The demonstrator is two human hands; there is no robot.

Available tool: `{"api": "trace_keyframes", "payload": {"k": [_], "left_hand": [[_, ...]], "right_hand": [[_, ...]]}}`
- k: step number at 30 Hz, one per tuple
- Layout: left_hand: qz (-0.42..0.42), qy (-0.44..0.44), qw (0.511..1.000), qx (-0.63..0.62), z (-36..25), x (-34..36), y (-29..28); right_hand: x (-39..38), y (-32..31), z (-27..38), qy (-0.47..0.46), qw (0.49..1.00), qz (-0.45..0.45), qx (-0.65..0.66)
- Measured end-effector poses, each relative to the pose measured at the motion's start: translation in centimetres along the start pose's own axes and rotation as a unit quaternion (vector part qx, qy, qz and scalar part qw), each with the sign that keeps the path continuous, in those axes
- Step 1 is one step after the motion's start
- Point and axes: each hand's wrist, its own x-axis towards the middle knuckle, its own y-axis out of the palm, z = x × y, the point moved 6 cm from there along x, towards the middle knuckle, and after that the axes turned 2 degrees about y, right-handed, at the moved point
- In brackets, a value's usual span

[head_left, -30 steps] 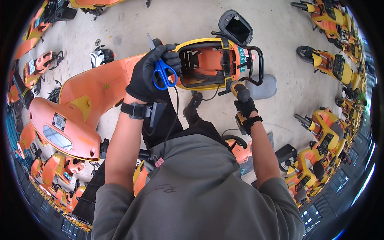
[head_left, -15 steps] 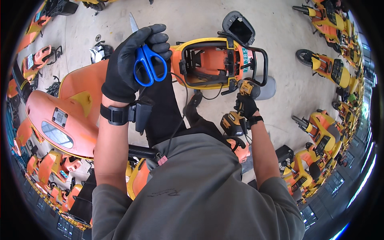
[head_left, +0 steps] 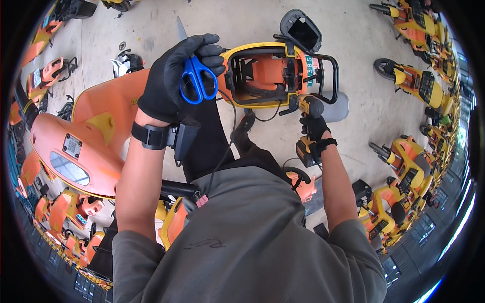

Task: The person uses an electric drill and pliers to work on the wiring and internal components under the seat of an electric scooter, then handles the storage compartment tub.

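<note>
My left hand (head_left: 174, 76), in a black glove, is closed on a pair of blue-handled scissors (head_left: 199, 83); the blade sticks out past the fingers, pointing away from me. My right hand (head_left: 314, 127), gloved too, grips a yellow and black cordless drill (head_left: 309, 107), its head close to the rear end of an orange and yellow scooter (head_left: 261, 46). That scooter's seat compartment (head_left: 265, 76) lies uncovered, its inside orange with black parts and cables. A grey lid or seat piece (head_left: 301, 31) is swung up at the far side of the opening.
A black tube rack (head_left: 331, 76) juts from the scooter's rear. The orange front body (head_left: 60, 154) is at my left. A grey pad (head_left: 336, 107) is near the drill. Several more scooters (head_left: 419, 83) line both sides, and a white and black part (head_left: 129, 64) lies on the floor.
My left hand has shifted slightly right with the scissors. My right hand has moved a little, turning the drill so that its battery end sits nearer the wrist.
</note>
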Motion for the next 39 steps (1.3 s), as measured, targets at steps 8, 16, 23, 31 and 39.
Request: {"api": "trace_keyframes", "payload": {"k": [8, 16, 23, 31, 39], "left_hand": [[0.049, -0.074, 0.995, -0.039, 2.8, 0.3, 1.9], [0.008, -0.050, 0.998, -0.032, 2.2, 0.6, 0.6], [0.015, -0.057, 0.998, 0.019, 2.5, 0.4, 1.2], [0.051, -0.075, 0.996, -0.021, 3.2, 0.7, 0.7], [0.068, -0.085, 0.994, -0.010, 3.8, 0.5, 1.4]], "right_hand": [[-0.1, 0.5, -0.3, 0.015, 1.000, -0.010, -0.007], [-1.0, 0.8, -0.1, 0.010, 0.989, 0.035, 0.147], [-1.5, 0.7, -0.4, 0.000, 0.989, 0.032, 0.144], [-1.0, 0.8, -0.5, 0.001, 0.988, 0.026, 0.150], [-0.5, 1.4, -2.2, -0.016, 0.974, 0.044, 0.220]]}}
